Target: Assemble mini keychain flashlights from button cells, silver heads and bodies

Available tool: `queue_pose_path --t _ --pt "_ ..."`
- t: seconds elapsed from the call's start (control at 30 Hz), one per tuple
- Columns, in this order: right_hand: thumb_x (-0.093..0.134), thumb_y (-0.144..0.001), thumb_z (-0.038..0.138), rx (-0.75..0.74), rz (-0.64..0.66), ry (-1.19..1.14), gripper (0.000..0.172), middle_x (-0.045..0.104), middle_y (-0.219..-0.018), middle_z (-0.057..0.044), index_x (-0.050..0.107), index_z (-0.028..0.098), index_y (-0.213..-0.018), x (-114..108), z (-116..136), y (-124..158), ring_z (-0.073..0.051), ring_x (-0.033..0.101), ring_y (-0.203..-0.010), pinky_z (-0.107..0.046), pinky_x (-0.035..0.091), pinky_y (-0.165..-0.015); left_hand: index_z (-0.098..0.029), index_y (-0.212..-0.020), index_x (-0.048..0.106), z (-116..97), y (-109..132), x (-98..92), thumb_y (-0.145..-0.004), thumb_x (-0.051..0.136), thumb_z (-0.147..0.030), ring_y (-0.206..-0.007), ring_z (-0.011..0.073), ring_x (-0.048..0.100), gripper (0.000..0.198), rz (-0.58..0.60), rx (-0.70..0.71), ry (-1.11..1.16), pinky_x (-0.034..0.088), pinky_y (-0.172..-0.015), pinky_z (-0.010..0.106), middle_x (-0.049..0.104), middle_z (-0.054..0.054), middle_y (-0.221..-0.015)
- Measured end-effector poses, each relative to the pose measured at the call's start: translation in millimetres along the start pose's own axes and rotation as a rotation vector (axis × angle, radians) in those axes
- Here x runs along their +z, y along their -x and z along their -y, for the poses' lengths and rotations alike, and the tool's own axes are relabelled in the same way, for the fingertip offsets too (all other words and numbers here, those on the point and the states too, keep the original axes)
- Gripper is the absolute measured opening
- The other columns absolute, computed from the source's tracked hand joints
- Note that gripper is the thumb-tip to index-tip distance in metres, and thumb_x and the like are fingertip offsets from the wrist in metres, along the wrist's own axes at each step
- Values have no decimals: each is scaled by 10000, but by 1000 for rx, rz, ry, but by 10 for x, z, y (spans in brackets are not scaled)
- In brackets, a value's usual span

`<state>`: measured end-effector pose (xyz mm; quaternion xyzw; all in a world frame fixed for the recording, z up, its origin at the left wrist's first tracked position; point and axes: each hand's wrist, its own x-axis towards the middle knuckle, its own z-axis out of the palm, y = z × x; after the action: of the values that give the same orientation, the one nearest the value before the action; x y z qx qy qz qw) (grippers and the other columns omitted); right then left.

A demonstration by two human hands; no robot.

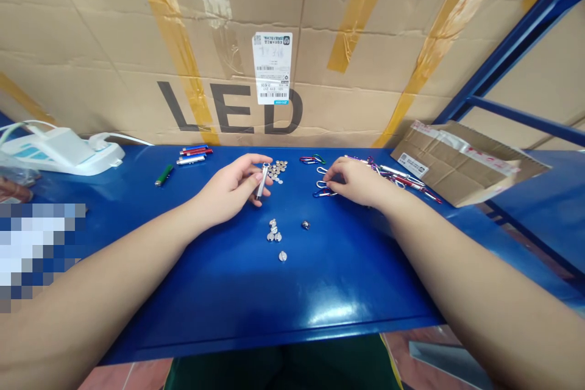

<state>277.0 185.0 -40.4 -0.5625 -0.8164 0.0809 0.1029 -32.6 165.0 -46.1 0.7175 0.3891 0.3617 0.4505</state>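
My left hand (237,186) is closed around a small silver flashlight (262,181), a slim metal tube held nearly upright between thumb and fingers. Just behind it lie several coin-like button cells (280,168). My right hand (354,181) has thumb and index finger pinched at a silver carabiner (322,184) on the blue table. Another silver carabiner (322,170) lies behind that one, a blue carabiner (323,194) in front. Red and green carabiners (312,159) rest further back. Between my arms are several small silver screw caps (274,231) and a dark cap (306,225).
Several coloured tubes (194,154) and a green tube (164,175) lie at the left, near a white power strip (103,155). Past my right hand are more tubes and carabiners (406,180) beside an open cardboard box (452,161). A large carton (342,109) stands behind the table.
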Motion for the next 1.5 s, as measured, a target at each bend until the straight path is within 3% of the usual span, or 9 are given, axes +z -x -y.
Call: queue_pose_path --t 0.13,0.23,0.3,0.43,0.57,0.73,0.97,1.37,1.5 --pt "687 -851 141 -60 72 -59 104 720 -993 -63 757 218 -857 -34 13 19 -230 691 -949 -333 540 -868 -200 -1343 538 -22 -9 23 -985 629 -448 -855 219 748 445 10 -51 108 643 -652 326 730 85 -1001" --pt "666 -867 166 -34 6 -151 64 720 -875 -40 702 209 -835 -50 51 55 -202 671 -830 -336 529 -795 -191 -1307 571 -30 -6 30 -947 691 -452 -849 212 735 460 8 -32 113 629 -633 306 726 82 -988" --pt "664 -892 245 8 -64 -380 46 708 -810 -22 668 202 -876 -38 111 77 -172 651 -728 -319 531 -703 -184 -1282 604 -34 1 41 -927 719 -443 -846 205 720 455 17 -16 83 622 -630 298 722 81 -977" --pt "794 -816 393 -26 -88 -991 283 694 -757 -1 619 203 -931 48 343 108 -152 670 -661 -307 573 -635 -177 -1251 666 -63 24 99 -901 743 -427 -835 194 701 437 39 -13 -14 627 -655 303 712 75 -945" --pt "859 -777 427 -111 -148 -1228 360 709 -782 3 637 208 -956 144 638 148 -149 698 -668 -339 626 -690 -172 -1247 689 -119 47 174 -875 757 -403 -824 189 693 444 67 -10 -12 624 -645 290 720 79 -955" --pt "855 -794 374 -186 -196 -1241 328 740 -899 -26 700 205 -1028 206 789 185 -154 725 -754 -364 641 -809 -160 -1240 697 -158 58 203 -896 734 -395 -835 192 692 418 95 13 5 618 -638 281 754 108 -1028" --pt "826 -822 375 -120 -214 -1202 407 707 -755 16 664 211 -1158 220 772 202 -158 721 -677 -334 634 -704 -173 -1278 687 -131 71 195 -903 733 -381 -840 188 700 431 65 37 5 629 -632 270 736 87 -986" --pt "795 -848 473 -178 -181 -1175 360 653 -766 32 578 232 -1003 321 817 212 -139 693 -635 -323 613 -674 -138 -1173 723 -118 65 214 -859 778 -456 -726 185 684 450 23 11 54 622 -601 308 724 68 -847" --pt "754 -889 403 -223 -161 -1090 293 642 -781 30 586 228 -1055 284 786 214 -147 709 -681 -313 598 -690 -147 -1230 692 -124 54 188 -875 764 -453 -757 187 687 475 45 19 50 607 -593 292 729 79 -898"
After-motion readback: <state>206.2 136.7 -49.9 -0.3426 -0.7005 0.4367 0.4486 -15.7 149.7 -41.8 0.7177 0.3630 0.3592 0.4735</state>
